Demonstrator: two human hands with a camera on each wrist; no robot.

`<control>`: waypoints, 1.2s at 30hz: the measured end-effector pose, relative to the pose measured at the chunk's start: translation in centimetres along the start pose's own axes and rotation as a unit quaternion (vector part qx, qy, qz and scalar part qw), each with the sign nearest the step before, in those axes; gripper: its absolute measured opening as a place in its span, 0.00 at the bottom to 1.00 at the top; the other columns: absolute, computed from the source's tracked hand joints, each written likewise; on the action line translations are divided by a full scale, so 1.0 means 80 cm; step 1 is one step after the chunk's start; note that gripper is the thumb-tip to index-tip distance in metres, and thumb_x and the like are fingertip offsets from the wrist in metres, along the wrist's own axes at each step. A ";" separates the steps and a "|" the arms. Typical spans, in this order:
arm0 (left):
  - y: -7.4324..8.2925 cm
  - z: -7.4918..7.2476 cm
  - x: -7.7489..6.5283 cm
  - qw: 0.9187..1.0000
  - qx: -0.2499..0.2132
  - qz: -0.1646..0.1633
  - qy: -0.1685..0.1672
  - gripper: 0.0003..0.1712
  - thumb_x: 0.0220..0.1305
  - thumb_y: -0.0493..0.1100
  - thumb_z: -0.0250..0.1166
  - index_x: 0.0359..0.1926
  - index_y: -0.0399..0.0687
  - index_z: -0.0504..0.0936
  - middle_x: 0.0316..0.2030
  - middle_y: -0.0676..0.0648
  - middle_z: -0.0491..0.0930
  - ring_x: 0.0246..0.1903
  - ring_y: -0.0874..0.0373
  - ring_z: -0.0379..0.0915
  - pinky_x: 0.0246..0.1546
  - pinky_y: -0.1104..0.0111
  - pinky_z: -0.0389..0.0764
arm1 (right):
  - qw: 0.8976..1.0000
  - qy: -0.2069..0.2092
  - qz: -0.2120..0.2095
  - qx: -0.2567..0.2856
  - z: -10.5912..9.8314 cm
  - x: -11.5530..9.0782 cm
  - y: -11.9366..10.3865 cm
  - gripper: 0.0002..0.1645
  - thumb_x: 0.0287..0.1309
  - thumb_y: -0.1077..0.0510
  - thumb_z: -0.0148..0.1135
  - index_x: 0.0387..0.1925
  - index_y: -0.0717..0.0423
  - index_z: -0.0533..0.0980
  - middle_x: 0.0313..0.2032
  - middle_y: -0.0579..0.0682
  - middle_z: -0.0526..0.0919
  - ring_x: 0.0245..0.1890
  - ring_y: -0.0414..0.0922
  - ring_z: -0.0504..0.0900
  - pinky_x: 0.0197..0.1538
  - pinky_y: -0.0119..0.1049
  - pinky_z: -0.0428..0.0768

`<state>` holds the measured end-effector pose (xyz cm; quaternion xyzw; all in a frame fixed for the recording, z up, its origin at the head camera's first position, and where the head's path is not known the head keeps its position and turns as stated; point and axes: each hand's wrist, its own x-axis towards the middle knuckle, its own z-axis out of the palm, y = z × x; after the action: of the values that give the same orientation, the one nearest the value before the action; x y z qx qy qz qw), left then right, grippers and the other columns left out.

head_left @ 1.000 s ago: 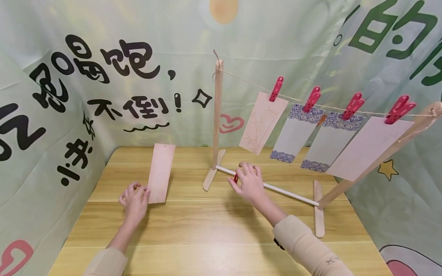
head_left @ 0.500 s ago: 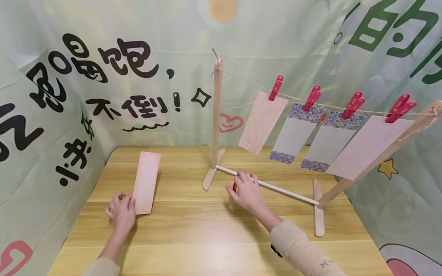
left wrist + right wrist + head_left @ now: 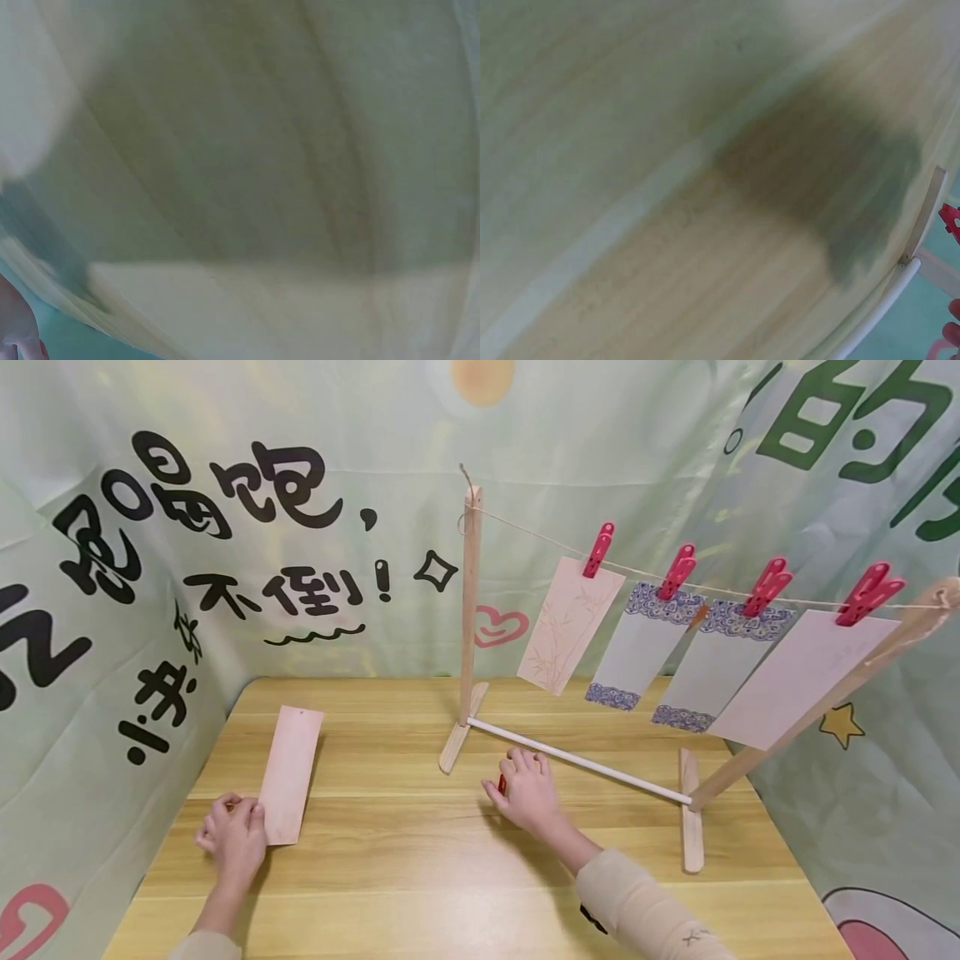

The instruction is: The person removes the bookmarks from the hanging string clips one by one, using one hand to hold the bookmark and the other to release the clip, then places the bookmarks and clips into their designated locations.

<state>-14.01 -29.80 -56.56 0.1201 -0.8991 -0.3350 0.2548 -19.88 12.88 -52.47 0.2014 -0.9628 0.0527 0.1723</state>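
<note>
At the left, a pale pink card (image 3: pixel 292 775), a blank strip with a small hole near its top, leans slightly right. My left hand (image 3: pixel 234 839) holds it by the lower left edge, covering that corner. My right hand (image 3: pixel 528 789) is over the middle of the table, with a red clothespin (image 3: pixel 502 783) between thumb and fingers. The hand hides most of this clothespin. In the right wrist view, the red clothespin (image 3: pixel 950 218) shows at the right edge. The left wrist view shows mostly tabletop, with part of my left hand (image 3: pixel 16 322) in its lower left corner.
A wooden stand with a left post (image 3: pixel 471 610), a slanted right post (image 3: pixel 817 714) and a white rod (image 3: pixel 581 760) stands at the right. Several cards, such as a pink bamboo card (image 3: pixel 570 627), hang from its string by red clothespins. Printed cloth (image 3: pixel 360 410) surrounds the wooden table (image 3: pixel 420 877).
My left hand has moved left and nearer with the pink card. The right hand, with the red clothespin, has drawn slightly back toward me, away from the white rod.
</note>
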 end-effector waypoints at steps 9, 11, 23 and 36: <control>-0.017 -0.014 -0.001 0.999 0.040 -0.016 -0.021 0.09 0.64 0.34 0.51 0.32 0.32 0.74 0.49 0.32 0.59 0.51 0.32 0.50 0.52 0.42 0.35 | 1.000 -0.005 0.007 -0.008 0.011 -0.008 -0.009 0.25 0.54 0.36 0.53 0.31 0.55 0.76 0.42 0.52 0.74 0.46 0.49 0.71 0.52 0.48 0.61; -0.020 -0.017 -0.001 0.998 0.056 -0.018 -0.030 0.09 0.64 0.35 0.50 0.32 0.32 0.73 0.49 0.32 0.58 0.51 0.31 0.49 0.52 0.41 0.35 | 1.000 -0.007 0.008 -0.012 0.013 -0.009 -0.010 0.26 0.54 0.36 0.53 0.31 0.55 0.76 0.42 0.52 0.74 0.46 0.49 0.70 0.52 0.48 0.62; -0.033 -0.030 -0.004 0.980 0.161 -0.053 -0.103 0.13 0.67 0.39 0.44 0.41 0.33 0.71 0.52 0.30 0.54 0.54 0.29 0.45 0.52 0.38 0.36 | 0.999 -0.012 0.030 -0.032 0.025 -0.015 -0.022 0.25 0.50 0.36 0.56 0.19 0.53 0.72 0.39 0.51 0.73 0.46 0.49 0.69 0.52 0.48 0.62; -0.044 -0.034 -0.005 0.963 0.220 -0.045 -0.151 0.16 0.67 0.39 0.41 0.49 0.35 0.68 0.54 0.29 0.51 0.55 0.28 0.42 0.52 0.36 0.33 | 0.992 -0.080 0.075 -0.055 0.032 -0.011 -0.030 0.30 0.54 0.36 0.51 0.26 0.59 0.78 0.43 0.52 0.74 0.52 0.50 0.66 0.58 0.50 0.59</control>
<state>-12.03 -33.75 -57.32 0.1615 -0.9724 -0.1544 0.0678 -18.93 10.58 -55.13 0.1229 -0.9873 -0.0036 0.1010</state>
